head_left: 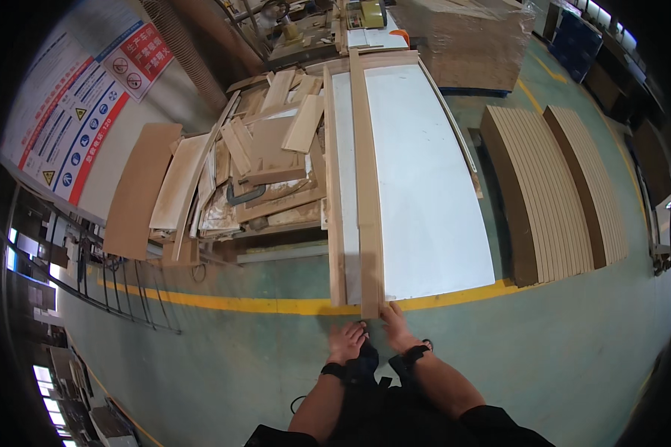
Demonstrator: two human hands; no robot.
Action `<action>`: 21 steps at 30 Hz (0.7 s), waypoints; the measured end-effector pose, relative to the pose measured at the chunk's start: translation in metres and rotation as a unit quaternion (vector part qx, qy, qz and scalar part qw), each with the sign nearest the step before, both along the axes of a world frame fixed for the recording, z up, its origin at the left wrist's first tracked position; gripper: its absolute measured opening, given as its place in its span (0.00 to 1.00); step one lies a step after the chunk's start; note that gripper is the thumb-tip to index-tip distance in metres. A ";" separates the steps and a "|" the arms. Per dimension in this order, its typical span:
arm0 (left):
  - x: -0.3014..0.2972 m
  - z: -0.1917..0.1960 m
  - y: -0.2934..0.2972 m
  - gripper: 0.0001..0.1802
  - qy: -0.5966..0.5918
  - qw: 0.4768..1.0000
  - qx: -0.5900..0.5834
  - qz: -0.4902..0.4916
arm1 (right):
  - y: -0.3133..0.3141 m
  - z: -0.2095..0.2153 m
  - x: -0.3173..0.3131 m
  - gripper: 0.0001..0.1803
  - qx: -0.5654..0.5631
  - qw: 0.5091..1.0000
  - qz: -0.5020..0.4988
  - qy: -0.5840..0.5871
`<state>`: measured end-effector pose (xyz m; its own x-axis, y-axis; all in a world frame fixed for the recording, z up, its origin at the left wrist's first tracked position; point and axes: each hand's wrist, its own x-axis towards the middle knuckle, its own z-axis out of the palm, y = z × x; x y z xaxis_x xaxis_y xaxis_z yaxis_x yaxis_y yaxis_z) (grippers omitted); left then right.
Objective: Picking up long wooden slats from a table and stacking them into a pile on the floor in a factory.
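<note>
Plank [367, 186] at centre looks stiff, best gripped by its lower end, right hand [398, 331] fingers touching, hold unclear, left hand [346, 343] fingers parted, empty.

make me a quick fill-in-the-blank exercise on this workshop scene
The hand at the right edge of the long wooden strip is the ____ one.
The wide panel showing right of the strip is ____.
The heap of scrap wood lies to the strip's ____.
The stripe on the green floor is ____.
Missing words: right; white; left; yellow.

White panel [429, 186], tan strip [365, 149], yellow-striped green floor [224, 357]
</note>
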<state>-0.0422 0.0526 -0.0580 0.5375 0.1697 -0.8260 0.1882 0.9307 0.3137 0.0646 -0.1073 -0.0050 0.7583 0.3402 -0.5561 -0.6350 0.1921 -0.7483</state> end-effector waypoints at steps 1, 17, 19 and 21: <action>-0.003 0.000 0.003 0.35 -0.047 0.997 -0.007 -0.053 | -0.011 -0.014 -0.002 0.31 -0.012 0.998 0.054 -0.041; -0.208 -0.063 0.066 0.27 0.223 0.622 0.484 -0.574 | -0.391 -0.124 -0.045 0.07 -0.308 0.929 -0.061 0.198; -0.209 -0.061 0.048 0.30 0.263 0.664 0.470 -0.519 | -0.423 -0.143 -0.057 0.05 -0.116 0.952 -0.022 0.283; -0.201 -0.063 0.035 0.32 0.271 0.622 0.526 -0.512 | -0.443 -0.166 -0.072 0.05 -0.196 0.959 -0.002 0.207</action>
